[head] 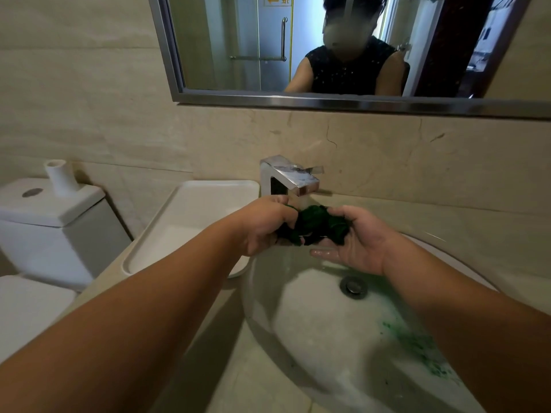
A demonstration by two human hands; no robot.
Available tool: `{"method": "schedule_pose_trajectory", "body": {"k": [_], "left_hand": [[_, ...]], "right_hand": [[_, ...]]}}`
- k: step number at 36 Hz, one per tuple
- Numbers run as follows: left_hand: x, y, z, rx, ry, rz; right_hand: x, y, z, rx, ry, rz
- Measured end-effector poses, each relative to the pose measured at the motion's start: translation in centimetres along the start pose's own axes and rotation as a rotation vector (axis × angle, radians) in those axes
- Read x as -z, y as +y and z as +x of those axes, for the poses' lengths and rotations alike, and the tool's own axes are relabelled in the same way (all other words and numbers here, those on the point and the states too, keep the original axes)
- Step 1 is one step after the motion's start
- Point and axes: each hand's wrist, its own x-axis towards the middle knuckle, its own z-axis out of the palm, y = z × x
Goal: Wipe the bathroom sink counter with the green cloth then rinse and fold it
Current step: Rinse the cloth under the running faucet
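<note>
Cloth between left hand (right hand).

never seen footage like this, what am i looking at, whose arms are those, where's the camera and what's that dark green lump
There is no machine here. These are a person's two bare arms, filmed by one wide-angle camera worn on their head, looking forward and down. That is why the arms enter from the bottom edge and the person shows in the mirror above. The left hand and right hand both hold a bunched green cloth just under the faucet, over the round sink. Green flecks lie in the basin. Left of the sink, a white tray sits on the counter, with a toilet tank beyond it.
</note>
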Motion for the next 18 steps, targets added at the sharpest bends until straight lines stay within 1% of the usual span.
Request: {"method": "schedule_pose_trajectory", "body": {"k": [3,6,9,11,14,18], "left_hand": [[0.1,0.0,-0.4,0.008,-0.043,0.033],[0.1,-0.1,-0.7,0.042,-0.142,0.076],[-0.1,-0.4,-0.6,0.078,-0.191,0.119],[-0.1,-0.8,-0.2,0.090,-0.157,0.152],[-0.8,-0.9,-0.4,0.058,-0.115,0.240],[-1.3,-1.2,-0.2,0.081,-0.074,0.428]], "right_hand": [[-0.5,0.3,0.6,0.011,-0.020,0.046],[-1.0,0.8,1.2,0.012,-0.023,0.158],[-1.7,1.2,1.7,0.029,0.060,0.249],[-2.0,1.1,1.8,0.072,0.114,0.247],[-2.1,0.4,1.8,0.163,0.186,0.229],[-1.3,-0.8,1.6,0.223,0.244,0.277]]}}
